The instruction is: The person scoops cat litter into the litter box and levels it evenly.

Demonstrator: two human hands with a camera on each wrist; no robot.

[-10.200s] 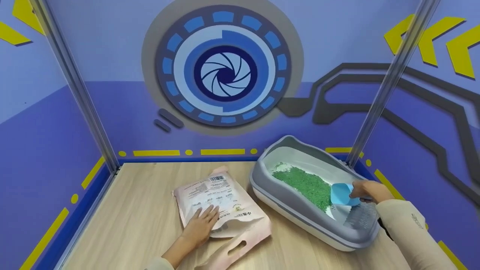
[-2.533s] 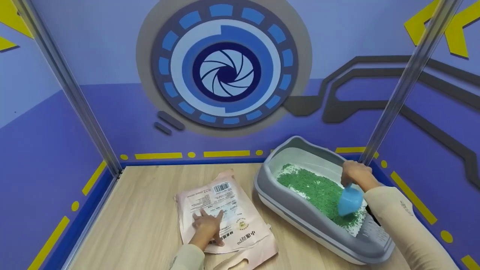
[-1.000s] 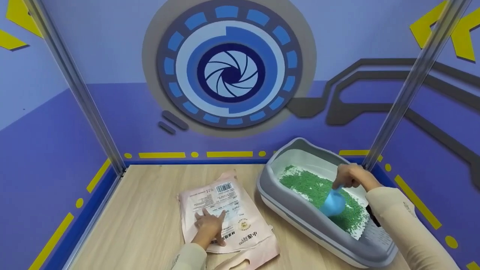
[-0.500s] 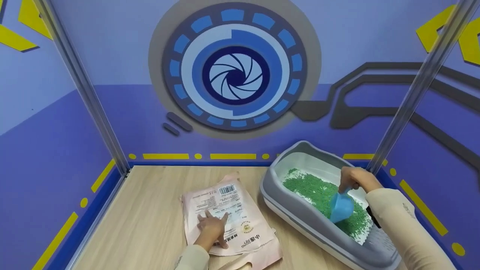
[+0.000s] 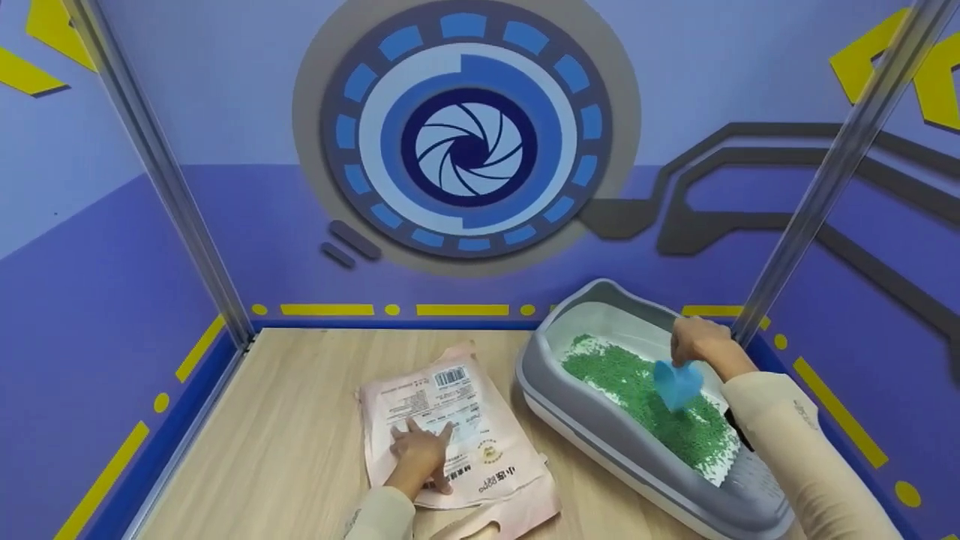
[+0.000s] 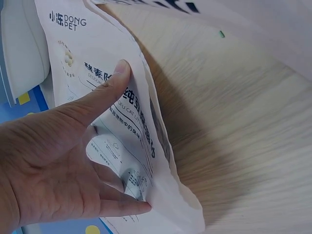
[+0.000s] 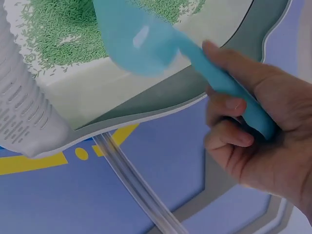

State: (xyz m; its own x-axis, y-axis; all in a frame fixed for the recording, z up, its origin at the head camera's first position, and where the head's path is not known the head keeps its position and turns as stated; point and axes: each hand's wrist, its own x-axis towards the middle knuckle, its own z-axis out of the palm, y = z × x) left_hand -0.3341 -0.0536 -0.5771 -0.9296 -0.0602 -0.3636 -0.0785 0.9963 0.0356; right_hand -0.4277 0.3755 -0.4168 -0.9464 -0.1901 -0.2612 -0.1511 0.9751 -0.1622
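My left hand (image 5: pixel 420 454) rests with spread fingers on a pink cat litter bag (image 5: pixel 416 394) lying on the table. In the left wrist view, its thumb and fingers lie across the printed bag (image 6: pixel 68 29). My right hand (image 5: pixel 703 346) grips the handle of a light blue scoop (image 5: pixel 679 384) above the litter tray. The right wrist view shows the fingers curled round the scoop's handle (image 7: pixel 222 83). Green pellet litter (image 5: pixel 615 371) covers much of the floor of the grey and white litter tray (image 5: pixel 541 394), with white patches showing at its edges.
The wooden table (image 5: pixel 285 420) carries the bag and the tray side by side. At the tray's near end is a slotted grey step (image 7: pixel 24 112). Blue-purple walls with metal posts (image 5: pixel 832 172) stand behind and beside. One stray green pellet (image 6: pixel 222 34) lies on the table.
Over ten seconds, the litter has spread toward the tray's near end and the bag has come to lie flatter. In the last half second, the scoop has risen slightly and turned. My left hand stays.
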